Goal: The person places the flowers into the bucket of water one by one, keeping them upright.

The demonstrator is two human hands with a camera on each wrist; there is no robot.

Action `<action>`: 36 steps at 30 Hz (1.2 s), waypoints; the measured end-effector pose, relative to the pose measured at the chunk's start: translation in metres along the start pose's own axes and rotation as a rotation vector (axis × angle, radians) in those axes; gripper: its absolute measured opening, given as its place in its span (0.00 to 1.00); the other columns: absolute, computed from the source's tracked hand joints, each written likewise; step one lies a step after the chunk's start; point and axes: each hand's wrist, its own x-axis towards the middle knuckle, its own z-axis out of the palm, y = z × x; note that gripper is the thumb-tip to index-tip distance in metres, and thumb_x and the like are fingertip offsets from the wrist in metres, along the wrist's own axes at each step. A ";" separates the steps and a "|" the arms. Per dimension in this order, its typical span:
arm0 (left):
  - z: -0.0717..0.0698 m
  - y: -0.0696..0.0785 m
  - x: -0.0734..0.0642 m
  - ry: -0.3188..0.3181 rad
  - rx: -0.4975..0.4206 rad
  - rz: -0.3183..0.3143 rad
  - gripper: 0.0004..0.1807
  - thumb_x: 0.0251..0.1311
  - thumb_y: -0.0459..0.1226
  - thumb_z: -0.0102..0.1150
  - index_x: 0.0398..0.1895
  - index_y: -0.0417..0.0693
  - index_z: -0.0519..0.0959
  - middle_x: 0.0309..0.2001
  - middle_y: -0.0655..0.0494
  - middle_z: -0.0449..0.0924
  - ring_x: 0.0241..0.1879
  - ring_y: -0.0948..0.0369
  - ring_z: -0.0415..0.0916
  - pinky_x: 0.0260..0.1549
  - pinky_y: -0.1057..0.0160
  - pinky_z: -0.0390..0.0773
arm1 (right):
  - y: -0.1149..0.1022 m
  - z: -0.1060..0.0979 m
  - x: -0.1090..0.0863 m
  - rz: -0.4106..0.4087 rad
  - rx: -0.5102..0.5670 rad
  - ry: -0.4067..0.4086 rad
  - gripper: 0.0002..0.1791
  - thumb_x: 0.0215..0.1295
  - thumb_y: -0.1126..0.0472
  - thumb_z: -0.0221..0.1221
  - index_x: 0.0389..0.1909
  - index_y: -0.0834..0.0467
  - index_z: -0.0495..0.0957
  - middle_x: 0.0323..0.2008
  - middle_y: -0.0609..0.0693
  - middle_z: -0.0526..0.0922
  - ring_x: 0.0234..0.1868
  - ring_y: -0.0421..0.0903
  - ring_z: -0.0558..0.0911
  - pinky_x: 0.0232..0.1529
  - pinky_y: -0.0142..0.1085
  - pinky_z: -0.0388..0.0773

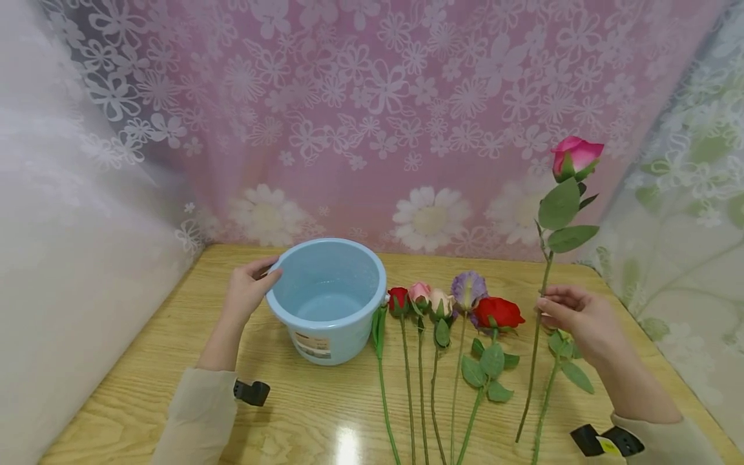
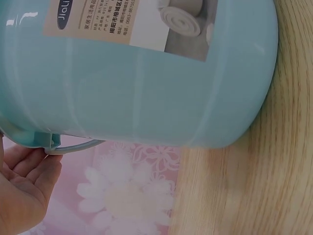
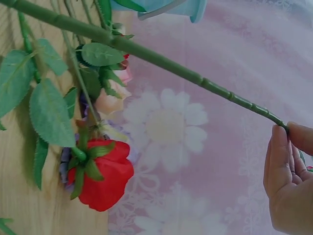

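Observation:
A light blue plastic bucket (image 1: 349,339) stands upright on the table, with water or a shiny bottom visible inside it. At its left rim my left hand (image 1: 247,294) pinches the edge, thumb on top. The left wrist view shows that hand's fingers beside the bucket's handle (image 2: 78,147). On the right, my right hand (image 1: 589,323) holds a deep pink rose (image 1: 578,157) upright above the table, thumb and fingers pinching its green stem. In the right wrist view the stem (image 3: 156,61) runs diagonally to the fingertips.
Right of the bucket lie a red rose (image 1: 398,301), pink rose (image 1: 420,292), cream rose (image 1: 442,302), purple flower (image 1: 469,289) and larger red rose (image 1: 500,312). A leafy stem (image 1: 546,403) lies below my right hand. A floral curtain (image 1: 360,129) hangs behind the wooden table (image 1: 302,413).

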 end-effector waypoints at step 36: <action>0.000 -0.003 0.001 0.012 -0.025 0.012 0.22 0.56 0.38 0.57 0.53 0.37 0.72 0.54 0.43 0.69 0.52 0.53 0.69 0.39 0.63 0.75 | -0.059 0.049 0.034 -0.229 0.381 0.054 0.06 0.54 0.71 0.57 0.34 0.65 0.75 0.30 0.51 0.76 0.32 0.43 0.78 0.35 0.31 0.77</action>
